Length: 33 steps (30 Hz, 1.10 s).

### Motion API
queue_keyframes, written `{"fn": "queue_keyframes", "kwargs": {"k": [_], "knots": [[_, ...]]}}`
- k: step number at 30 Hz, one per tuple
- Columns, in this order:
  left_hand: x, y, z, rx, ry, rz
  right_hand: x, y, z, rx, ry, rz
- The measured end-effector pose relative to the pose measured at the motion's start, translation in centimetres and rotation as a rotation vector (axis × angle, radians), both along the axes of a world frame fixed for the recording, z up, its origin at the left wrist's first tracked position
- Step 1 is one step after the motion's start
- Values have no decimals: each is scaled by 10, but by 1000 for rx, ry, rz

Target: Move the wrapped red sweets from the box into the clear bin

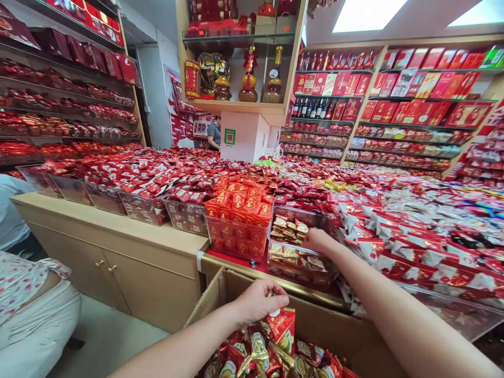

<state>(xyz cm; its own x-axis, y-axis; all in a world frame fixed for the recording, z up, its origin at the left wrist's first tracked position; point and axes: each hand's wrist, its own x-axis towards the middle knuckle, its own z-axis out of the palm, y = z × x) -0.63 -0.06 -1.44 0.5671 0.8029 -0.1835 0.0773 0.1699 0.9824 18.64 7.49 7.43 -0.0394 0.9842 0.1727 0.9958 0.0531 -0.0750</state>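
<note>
Above an open cardboard box (338, 328), my left hand (262, 302) pinches a red wrapped candy packet (282, 326) by its top edge. Below it, the box holds a heap of red and gold wrapped candies (259, 346). Farther forward, my right hand (318, 241) reaches into a clear plastic bin (299, 252) with gold-wrapped candies (289, 228) stacked in it. Its fingers are curled, and what they hold, if anything, is hidden from view.
A clear bin of orange-red packets (239, 210) stands just left. More bins line the wooden counter (157, 236). White-and-red packets (417, 247) pile up at right. A person in pale trousers (47, 325) is at lower left. A display cabinet (240, 107) hangs over the counter.
</note>
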Motion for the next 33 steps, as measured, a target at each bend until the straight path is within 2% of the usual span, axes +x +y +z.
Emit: {"fn": "queue_keyframes", "kwargs": {"k": [3, 5, 6, 8, 11, 13, 14, 16, 19, 21, 25, 29, 33], "knots": [[-1, 3, 2, 18, -101, 60, -14, -33, 13, 177, 57, 123], [-2, 4, 4, 45, -160, 101, -25, -68, 7, 299, 209, 279], [-2, 5, 4, 63, -180, 121, -29, -86, -2, 290, 294, 305], [-1, 4, 6, 85, -207, 151, -35, -117, -26, 176, 523, 257], [2, 2, 7, 54, -203, 148, -37, -141, -64, -219, 1078, 196], [5, 0, 8, 23, -180, 133, -34, -144, -79, -417, 1366, 209], [6, -1, 9, 8, -175, 120, -32, -144, -83, -447, 1449, 207], [8, -3, 9, -27, -175, 47, -26, -141, -83, -407, 1535, 163], [10, -8, 7, -75, -135, -138, -19, -139, -78, -329, 1661, 67], [11, -13, 5, -57, -70, -208, -17, -139, -76, -323, 1739, 57], [14, -18, 3, 49, 17, -177, -18, -141, -74, -334, 1760, 102], [15, -16, 8, 143, 107, -187, -22, -141, -76, -237, 1737, 34], [14, -16, 13, 231, 207, -186, -21, -139, -80, -222, 1729, -14]]}}
